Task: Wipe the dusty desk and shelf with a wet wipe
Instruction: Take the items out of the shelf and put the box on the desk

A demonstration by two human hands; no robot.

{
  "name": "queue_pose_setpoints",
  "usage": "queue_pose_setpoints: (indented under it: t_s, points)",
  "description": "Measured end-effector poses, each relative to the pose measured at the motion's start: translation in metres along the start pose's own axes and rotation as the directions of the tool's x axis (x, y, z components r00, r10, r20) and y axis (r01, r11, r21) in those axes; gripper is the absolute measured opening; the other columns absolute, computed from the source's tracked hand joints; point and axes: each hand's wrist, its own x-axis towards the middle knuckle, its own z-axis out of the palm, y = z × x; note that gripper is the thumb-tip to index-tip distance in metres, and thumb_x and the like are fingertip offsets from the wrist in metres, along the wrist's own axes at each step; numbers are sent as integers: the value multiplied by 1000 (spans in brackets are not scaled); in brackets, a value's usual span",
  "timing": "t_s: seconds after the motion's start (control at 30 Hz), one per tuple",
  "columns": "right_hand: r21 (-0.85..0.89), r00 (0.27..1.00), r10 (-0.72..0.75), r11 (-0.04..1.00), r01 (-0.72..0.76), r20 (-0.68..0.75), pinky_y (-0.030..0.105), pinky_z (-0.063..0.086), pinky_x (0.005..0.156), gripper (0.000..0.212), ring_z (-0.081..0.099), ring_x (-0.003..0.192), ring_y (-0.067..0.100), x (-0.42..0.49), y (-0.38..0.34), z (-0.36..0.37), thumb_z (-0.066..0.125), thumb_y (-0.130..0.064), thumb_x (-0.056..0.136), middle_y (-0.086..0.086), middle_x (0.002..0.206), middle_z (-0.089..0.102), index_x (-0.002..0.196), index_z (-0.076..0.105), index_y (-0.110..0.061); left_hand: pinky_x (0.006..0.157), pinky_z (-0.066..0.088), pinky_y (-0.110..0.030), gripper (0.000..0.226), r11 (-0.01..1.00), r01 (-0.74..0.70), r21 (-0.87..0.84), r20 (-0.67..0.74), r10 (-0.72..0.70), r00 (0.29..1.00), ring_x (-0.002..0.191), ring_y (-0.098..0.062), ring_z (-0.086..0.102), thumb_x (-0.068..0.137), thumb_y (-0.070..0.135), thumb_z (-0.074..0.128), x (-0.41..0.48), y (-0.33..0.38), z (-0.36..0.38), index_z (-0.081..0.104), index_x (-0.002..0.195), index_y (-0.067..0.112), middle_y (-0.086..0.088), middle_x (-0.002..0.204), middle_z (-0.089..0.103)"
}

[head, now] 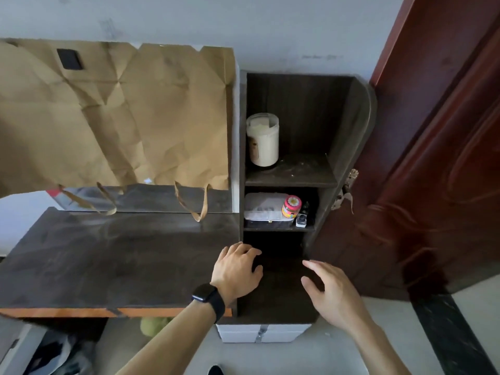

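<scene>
Bare hands reaching toward lowest bay of dark shelf [290, 180], lower centre of frame, with no wet wipe showing in either. Left hand [236, 269], black watch [207, 295] on wrist, lying palm-down where dusty desk [108, 261] is meeting shelf; fingers spread, tips bent, gripping nothing. Right hand [331, 289] hovering alongside, fingers loose and apart. White canister [262, 139] sitting on top board, centre frame — possibly wipe supply. Paper bag [113, 112] leaning upper left, seemingly leaving desktop free for wiping.

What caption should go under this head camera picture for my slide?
Bare left hand and right hand reach toward the dark shelf beside the dusty desk.
</scene>
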Motion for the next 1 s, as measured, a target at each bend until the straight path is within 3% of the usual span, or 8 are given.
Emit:
queue_pose_setpoints:
  t_s: [0.1,0.27,0.47,0.63,0.7,0.77,0.87,1.0]
  points:
    - [31,997,66,997,-68,45,15,30,101,44,47,128,8,21,0,14,60,-38,95,-15,138,55,137,55,-30,120,23,-35,55,999,-47,-1,31,47,998,145,-20,30,95,43,51,39,-4,4,42,147,29,1,154,39]
    - [124,968,194,969,-215,161,29,45,104,53,54,123,4,63,9,31,57,-44,94,-14,146,48,145,42,-34,118,26,-38,66,999,-48,17,51,47,998,146,-24,26,94,39,55,92,-6,12,30,153,24,-3,159,27]
    - [229,952,275,926,-300,132,22,44,87,68,65,103,3,142,24,33,63,-40,93,-4,151,42,151,30,-28,96,50,-43,71,993,115,37,104,-118,988,131,-31,48,95,38,55,147,-4,17,18,155,26,-5,160,16]
    - [292,970,238,925,-244,57,19,43,84,81,62,92,-1,195,33,32,73,-37,86,4,149,41,152,27,-23,94,52,-44,81,969,224,101,144,-237,961,128,-32,54,97,32,53,178,-1,25,-1,158,30,-3,167,6]
    - [267,980,194,943,-197,36,18,40,87,82,56,102,2,213,36,32,78,-34,83,6,143,44,150,33,-19,91,52,-44,83,957,247,153,161,-270,949,123,-32,58,97,27,52,186,1,28,-4,158,27,-4,167,9]
    - [252,989,144,957,-143,17,23,43,96,81,55,119,15,229,41,38,81,-37,79,6,137,50,145,38,-19,89,52,-43,83,942,265,206,166,-301,939,122,-31,58,96,21,53,191,2,29,-1,159,22,-5,164,19]
    - [272,993,118,956,-112,-7,34,48,100,79,57,120,21,243,46,48,82,-39,77,5,131,58,142,41,-19,90,51,-43,80,923,254,289,170,-311,935,122,-31,57,96,14,53,195,2,30,3,159,18,-6,160,27]
    - [302,993,107,949,-88,-48,31,46,100,75,58,120,20,244,46,49,81,-39,78,4,130,61,140,45,-17,88,52,-42,69,901,182,393,191,-274,943,116,-32,61,99,8,44,199,4,25,9,158,14,-11,159,23]
